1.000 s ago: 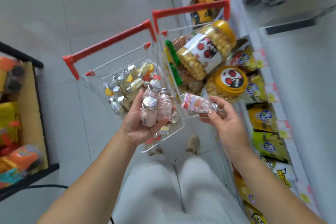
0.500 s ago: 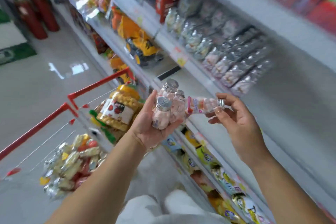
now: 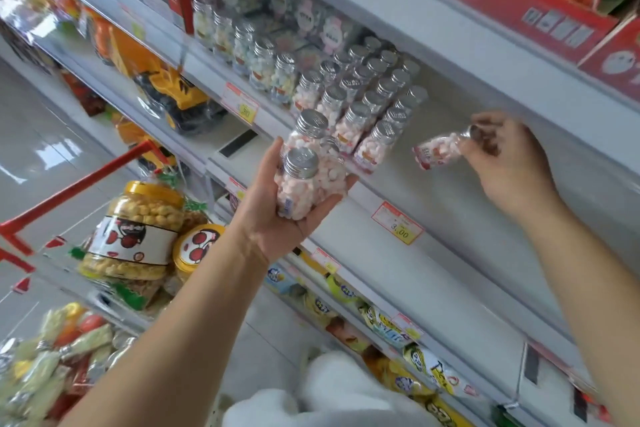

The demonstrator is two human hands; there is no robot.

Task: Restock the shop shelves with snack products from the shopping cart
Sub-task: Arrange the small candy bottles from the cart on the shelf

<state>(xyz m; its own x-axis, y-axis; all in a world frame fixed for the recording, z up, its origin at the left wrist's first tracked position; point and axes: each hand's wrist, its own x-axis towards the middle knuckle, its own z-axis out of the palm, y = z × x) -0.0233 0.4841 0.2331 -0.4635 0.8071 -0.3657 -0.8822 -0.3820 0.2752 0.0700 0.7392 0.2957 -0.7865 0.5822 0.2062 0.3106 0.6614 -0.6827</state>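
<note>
My left hand [image 3: 277,215] holds a cluster of three small clear candy bottles [image 3: 304,177] with silver caps and pink-white sweets, palm up, just in front of the white shelf [image 3: 467,194]. My right hand [image 3: 509,163] pinches one more candy bottle [image 3: 438,151] by its cap end, lying sideways over the bare part of the shelf. To its left stand rows of the same silver-capped bottles [image 3: 363,104]. The red-handled shopping cart [image 3: 79,184] sits at lower left.
In the cart are big yellow-lidded jars of puffed snacks [image 3: 138,229] and wrapped sweets [image 3: 52,357]. A toy excavator [image 3: 173,94] stands on a lower shelf, red boxes [image 3: 526,0] on the top shelf, snack bags [image 3: 398,329] below. Price tags [image 3: 398,222] line the shelf edge.
The view swung up from the cart to the shelf. Both hands rose; my right hand carried its single bottle rightward, away from the left hand and over the shelf.
</note>
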